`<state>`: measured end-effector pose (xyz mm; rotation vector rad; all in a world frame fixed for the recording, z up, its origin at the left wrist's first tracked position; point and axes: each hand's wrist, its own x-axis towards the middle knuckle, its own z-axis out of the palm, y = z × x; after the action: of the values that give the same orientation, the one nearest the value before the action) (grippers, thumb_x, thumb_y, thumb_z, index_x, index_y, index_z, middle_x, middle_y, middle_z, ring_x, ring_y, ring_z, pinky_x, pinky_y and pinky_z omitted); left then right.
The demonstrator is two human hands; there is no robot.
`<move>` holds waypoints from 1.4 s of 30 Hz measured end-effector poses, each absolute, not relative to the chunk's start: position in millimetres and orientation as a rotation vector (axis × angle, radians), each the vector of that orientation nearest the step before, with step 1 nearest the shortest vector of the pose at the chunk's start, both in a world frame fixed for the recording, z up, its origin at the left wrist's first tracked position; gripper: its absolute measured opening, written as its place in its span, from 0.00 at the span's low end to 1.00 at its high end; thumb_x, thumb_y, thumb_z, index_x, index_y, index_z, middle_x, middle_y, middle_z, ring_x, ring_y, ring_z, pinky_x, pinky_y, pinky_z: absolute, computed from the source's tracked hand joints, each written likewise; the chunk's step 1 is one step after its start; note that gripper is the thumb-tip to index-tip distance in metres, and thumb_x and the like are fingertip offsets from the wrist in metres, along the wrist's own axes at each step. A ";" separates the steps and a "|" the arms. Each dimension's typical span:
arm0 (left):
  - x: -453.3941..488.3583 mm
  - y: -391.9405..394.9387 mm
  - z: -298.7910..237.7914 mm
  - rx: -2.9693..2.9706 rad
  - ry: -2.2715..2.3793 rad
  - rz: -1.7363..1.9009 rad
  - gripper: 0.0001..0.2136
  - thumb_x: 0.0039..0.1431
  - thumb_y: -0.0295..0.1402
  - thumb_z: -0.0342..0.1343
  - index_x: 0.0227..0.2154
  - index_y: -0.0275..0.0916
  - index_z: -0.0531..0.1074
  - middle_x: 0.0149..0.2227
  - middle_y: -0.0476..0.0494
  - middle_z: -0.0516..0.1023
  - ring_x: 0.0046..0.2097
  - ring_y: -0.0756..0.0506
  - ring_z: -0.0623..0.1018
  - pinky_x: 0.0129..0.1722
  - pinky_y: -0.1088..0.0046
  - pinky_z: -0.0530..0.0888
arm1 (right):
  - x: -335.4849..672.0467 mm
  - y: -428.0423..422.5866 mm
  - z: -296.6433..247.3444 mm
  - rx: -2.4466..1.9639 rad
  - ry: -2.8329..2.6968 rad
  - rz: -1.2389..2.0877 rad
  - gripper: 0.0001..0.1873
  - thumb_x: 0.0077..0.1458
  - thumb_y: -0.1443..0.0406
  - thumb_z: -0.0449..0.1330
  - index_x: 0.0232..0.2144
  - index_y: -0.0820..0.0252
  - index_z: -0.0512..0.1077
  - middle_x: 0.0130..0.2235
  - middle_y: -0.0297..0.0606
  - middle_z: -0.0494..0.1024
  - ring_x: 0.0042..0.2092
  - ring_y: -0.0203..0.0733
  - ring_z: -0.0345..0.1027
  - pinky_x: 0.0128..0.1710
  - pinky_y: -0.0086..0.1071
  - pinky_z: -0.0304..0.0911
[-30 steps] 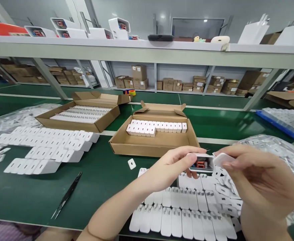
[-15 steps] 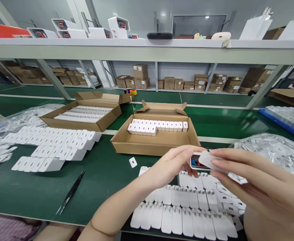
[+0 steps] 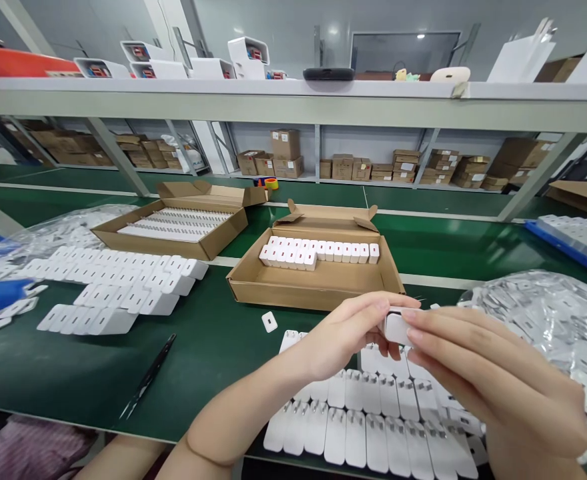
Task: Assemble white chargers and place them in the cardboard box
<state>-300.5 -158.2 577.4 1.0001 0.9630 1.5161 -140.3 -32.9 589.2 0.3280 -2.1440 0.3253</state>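
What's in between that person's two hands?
In the head view, a small white case is between them: the left hand holds one side, and fingers of the right hand touch the other.

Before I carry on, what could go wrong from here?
The white casing between the left hand and right hand might slip; fingers hide its far side. Dropped, it could disturb the pronged cases below. The tweezers, tips near the green bench's front edge, might get knocked off.
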 end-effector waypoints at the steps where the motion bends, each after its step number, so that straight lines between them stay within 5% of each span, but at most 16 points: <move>1: -299.8 -159.2 579.3 1.008 0.952 1.515 0.21 0.67 0.47 0.50 0.50 0.37 0.74 0.45 0.38 0.74 0.36 0.48 0.74 0.41 0.69 0.71 | -141.0 -31.2 588.9 0.332 -2.139 0.299 0.27 0.56 0.75 0.63 0.57 0.54 0.71 0.49 0.41 0.80 0.49 0.51 0.76 0.42 0.43 0.78; 7: -292.1 -169.6 591.7 1.053 0.950 1.519 0.16 0.69 0.43 0.48 0.48 0.41 0.74 0.40 0.44 0.71 0.38 0.48 0.70 0.42 0.68 0.70 | -149.6 -21.2 592.4 0.415 -2.138 0.263 0.27 0.52 0.78 0.65 0.53 0.54 0.74 0.47 0.39 0.81 0.50 0.51 0.74 0.41 0.43 0.77; 13: -289.9 -176.8 592.5 1.214 1.150 1.536 0.16 0.68 0.41 0.51 0.54 0.42 0.70 0.42 0.45 0.72 0.38 0.50 0.71 0.41 0.73 0.71 | -151.9 -22.1 595.3 0.330 -2.132 0.702 0.32 0.53 0.73 0.67 0.58 0.51 0.66 0.51 0.42 0.77 0.53 0.51 0.72 0.51 0.48 0.72; 20: -291.1 -182.1 593.2 1.316 1.331 1.507 0.18 0.70 0.45 0.45 0.56 0.42 0.65 0.45 0.42 0.72 0.43 0.46 0.71 0.43 0.69 0.71 | -147.7 -16.0 598.7 0.033 -2.207 0.985 0.17 0.60 0.65 0.62 0.51 0.56 0.71 0.44 0.42 0.75 0.43 0.43 0.72 0.38 0.31 0.72; 24: -290.1 -180.6 590.9 1.322 1.331 1.537 0.18 0.71 0.44 0.44 0.56 0.42 0.66 0.46 0.43 0.71 0.42 0.48 0.70 0.41 0.71 0.70 | -151.6 -21.8 598.6 0.090 -2.282 1.261 0.17 0.62 0.63 0.60 0.53 0.54 0.68 0.46 0.42 0.75 0.42 0.42 0.74 0.39 0.30 0.75; 30: -290.2 -181.3 593.6 1.342 1.356 1.534 0.18 0.72 0.44 0.41 0.55 0.42 0.67 0.46 0.44 0.72 0.42 0.48 0.70 0.42 0.71 0.70 | -161.6 -31.0 593.2 0.023 -2.146 1.483 0.06 0.63 0.62 0.59 0.42 0.55 0.69 0.38 0.38 0.74 0.36 0.39 0.70 0.36 0.32 0.73; 38: -288.4 -176.8 589.2 1.478 1.456 1.621 0.15 0.72 0.42 0.41 0.52 0.41 0.66 0.51 0.41 0.72 0.50 0.45 0.72 0.52 0.67 0.68 | -166.4 -36.3 585.6 0.093 -2.070 1.439 0.07 0.62 0.63 0.59 0.44 0.54 0.70 0.38 0.37 0.72 0.38 0.39 0.69 0.34 0.29 0.69; 42: -285.9 -181.6 590.0 1.563 1.646 1.564 0.17 0.72 0.43 0.41 0.54 0.41 0.65 0.50 0.39 0.72 0.48 0.44 0.73 0.50 0.65 0.69 | -176.6 1.0 580.6 0.153 -2.270 1.357 0.19 0.68 0.55 0.48 0.55 0.52 0.66 0.45 0.41 0.74 0.44 0.45 0.71 0.44 0.37 0.69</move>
<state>-285.9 -181.6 590.0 1.5628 1.6464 1.5640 -176.6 1.0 580.6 0.1529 -2.2700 1.3575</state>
